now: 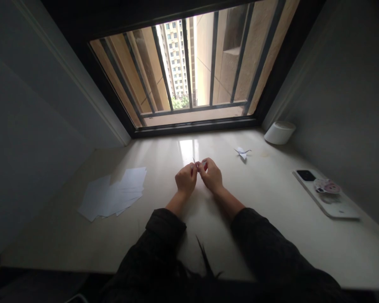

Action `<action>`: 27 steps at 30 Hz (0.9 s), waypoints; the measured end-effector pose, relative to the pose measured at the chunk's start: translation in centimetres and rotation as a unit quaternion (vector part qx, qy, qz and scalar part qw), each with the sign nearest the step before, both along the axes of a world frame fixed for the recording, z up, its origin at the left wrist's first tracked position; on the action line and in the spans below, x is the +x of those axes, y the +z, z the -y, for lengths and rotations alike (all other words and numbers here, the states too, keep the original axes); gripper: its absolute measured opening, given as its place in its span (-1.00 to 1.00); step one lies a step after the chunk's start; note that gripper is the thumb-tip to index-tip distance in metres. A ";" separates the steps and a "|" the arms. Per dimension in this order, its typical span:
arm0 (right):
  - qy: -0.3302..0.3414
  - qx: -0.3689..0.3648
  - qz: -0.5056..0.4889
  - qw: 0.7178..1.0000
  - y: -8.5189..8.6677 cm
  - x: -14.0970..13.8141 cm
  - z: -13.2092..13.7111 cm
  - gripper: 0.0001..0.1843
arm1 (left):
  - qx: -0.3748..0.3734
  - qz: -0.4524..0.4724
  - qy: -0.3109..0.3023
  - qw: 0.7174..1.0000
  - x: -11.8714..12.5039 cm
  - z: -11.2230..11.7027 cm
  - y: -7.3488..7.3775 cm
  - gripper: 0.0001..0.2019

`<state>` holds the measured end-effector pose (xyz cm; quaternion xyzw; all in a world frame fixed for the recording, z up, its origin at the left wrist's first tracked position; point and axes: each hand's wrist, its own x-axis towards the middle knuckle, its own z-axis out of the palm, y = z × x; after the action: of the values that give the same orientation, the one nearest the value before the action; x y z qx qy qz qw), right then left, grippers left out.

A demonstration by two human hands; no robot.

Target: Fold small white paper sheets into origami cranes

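Observation:
My left hand (186, 178) and my right hand (211, 174) meet at the middle of a pale window ledge (265, 198). Both have their fingers pinched together on a small folded piece of paper (198, 163), of which only a sliver shows between the fingertips. Dark sleeves cover both forearms. A finished white folded-paper figure (241, 152) lies on the ledge to the right of my right hand, apart from it.
Several loose white paper sheets (113, 193) lie spread at the left. A white phone (326, 192) with a round sticker grip lies at the right edge. A white round container (279, 132) sits in the far right corner. A barred window (189, 67) is ahead.

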<state>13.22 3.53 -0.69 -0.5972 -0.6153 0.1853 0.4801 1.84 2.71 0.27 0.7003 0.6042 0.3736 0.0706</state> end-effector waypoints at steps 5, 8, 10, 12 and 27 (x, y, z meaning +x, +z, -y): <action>0.083 -0.004 -0.013 0.996 -0.1 0.4 0.0 -0.62 | 0.003 0.010 -0.004 1.000 0.0 0.1 0.1 -0.61; 0.101 0.013 -0.046 0.994 -0.3 0.2 0.1 -0.59 | -0.007 0.040 0.015 0.999 0.2 0.2 -0.1 -0.59; 0.092 0.024 -0.054 0.994 -0.5 0.0 0.2 -0.59 | -0.022 0.074 0.024 0.997 0.4 0.1 -0.3 -0.56; 0.081 0.030 -0.056 0.995 -0.6 -0.1 0.2 -0.60 | -0.037 0.114 0.023 0.992 0.4 0.1 -0.4 -0.55; 0.065 0.015 -0.222 0.973 -0.5 -0.9 0.4 -0.54 | -0.046 0.366 -0.043 0.929 1.5 0.0 -0.8 -0.54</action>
<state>12.33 3.09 -1.21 -0.4922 -0.5336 0.3351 0.6006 3.29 2.70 -0.54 0.5365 0.5220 0.5725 0.3345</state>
